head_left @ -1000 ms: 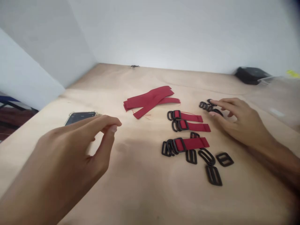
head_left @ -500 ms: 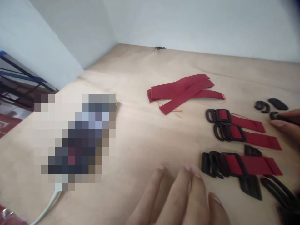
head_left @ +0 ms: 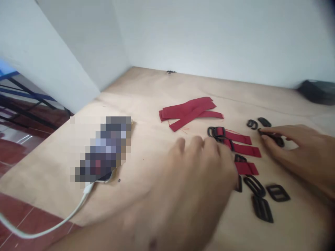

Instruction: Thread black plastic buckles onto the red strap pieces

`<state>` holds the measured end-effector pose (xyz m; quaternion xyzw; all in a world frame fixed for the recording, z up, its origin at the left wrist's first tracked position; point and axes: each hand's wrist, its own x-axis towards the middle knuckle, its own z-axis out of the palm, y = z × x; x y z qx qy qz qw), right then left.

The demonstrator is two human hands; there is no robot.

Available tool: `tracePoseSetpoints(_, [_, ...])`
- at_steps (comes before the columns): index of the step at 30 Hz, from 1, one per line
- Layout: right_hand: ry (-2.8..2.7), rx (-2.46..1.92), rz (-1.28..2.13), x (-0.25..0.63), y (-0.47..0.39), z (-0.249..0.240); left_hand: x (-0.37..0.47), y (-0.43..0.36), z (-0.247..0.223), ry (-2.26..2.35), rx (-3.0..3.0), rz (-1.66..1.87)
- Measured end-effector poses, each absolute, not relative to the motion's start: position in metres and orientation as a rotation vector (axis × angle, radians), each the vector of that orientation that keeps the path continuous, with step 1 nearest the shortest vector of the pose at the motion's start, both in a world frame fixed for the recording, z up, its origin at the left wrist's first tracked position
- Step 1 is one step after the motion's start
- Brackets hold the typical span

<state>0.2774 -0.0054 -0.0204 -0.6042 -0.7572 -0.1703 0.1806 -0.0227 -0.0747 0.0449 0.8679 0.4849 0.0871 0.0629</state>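
My left hand (head_left: 201,164), blurred and seen from the back, hovers over or rests at the left ends of the red webbing straps. Its fingers bend downward, and whatever is beneath them is hidden. Under its right side shows the lowest red strap (head_left: 247,168), with its buckle end covered. Two more straps, an upper one (head_left: 238,137) and a middle one (head_left: 247,150), carry black plastic buckles (head_left: 219,133). Farther right, my right hand (head_left: 295,143) pinches a black plastic buckle (head_left: 278,140), partly covered by the fingers.
Loose black buckles (head_left: 277,192) lie at the lower right; a small ring (head_left: 252,124) sits behind. A pile of red strap pieces (head_left: 188,111) lies mid-table. At left is a pixelated device (head_left: 104,150) with a white cable (head_left: 65,219). A dark object (head_left: 318,92) stands by the wall.
The view has shifted, so the straps appear farther left and smaller. My left hand has moved forward over the strap ends. More of my right hand now shows, beside the loose black pieces.
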Motion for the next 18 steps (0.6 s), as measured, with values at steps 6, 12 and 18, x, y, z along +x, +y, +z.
tracePoseSetpoints(6, [-2.188,-1.733,-0.348,0.273,-0.011,-0.009,-0.004,0.023,0.030,1.835,2.522,0.337])
tracePoseSetpoints(12, [-1.971,-1.758,0.106,0.277,-0.010,-0.006,-0.013,0.057,-0.006,1.866,2.378,0.541])
tracePoseSetpoints(18, [-2.006,-1.651,0.155,0.288,-0.005,-0.008,-0.020,0.032,0.001,1.323,2.203,0.989])
